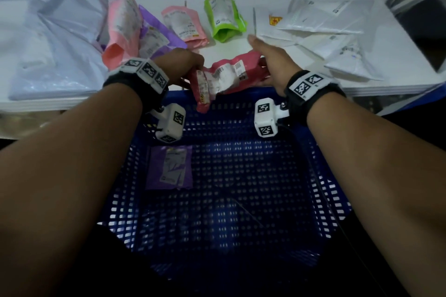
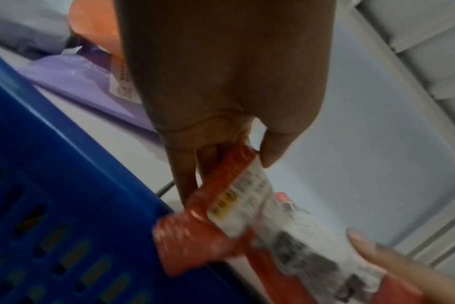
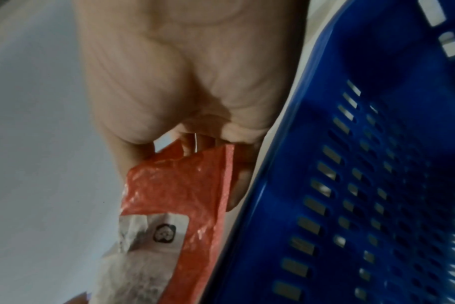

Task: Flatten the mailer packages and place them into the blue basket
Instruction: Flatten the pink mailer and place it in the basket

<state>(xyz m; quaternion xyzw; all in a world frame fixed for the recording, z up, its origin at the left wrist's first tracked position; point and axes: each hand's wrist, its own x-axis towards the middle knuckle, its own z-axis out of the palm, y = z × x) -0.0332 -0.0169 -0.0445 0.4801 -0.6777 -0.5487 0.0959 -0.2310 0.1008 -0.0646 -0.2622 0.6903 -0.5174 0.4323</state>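
Note:
A crumpled red mailer [image 1: 229,75] with white labels hangs between both hands over the far rim of the blue basket [image 1: 333,190]. My left hand [image 1: 193,65] pinches its left end, thumb against fingers [image 2: 229,174]. One loose corner of the red mailer [image 2: 247,216] droops over the blue basket [image 2: 52,185]. My right hand [image 1: 265,67] grips the right end, fingers curled beneath the bag [image 3: 185,181], one digit stretched toward the table. The red mailer [image 3: 179,185] lies beside the blue basket [image 3: 377,144]. A flat purple mailer [image 1: 169,169] lies on the basket floor at the left.
On the white table [image 1: 48,101] behind the basket lie several mailers: a white heap [image 1: 60,43] at left, a pink one [image 1: 120,29] over a purple one [image 1: 156,34], a small pink one [image 1: 185,26], a green one [image 1: 224,19], and white ones [image 1: 325,29] at right.

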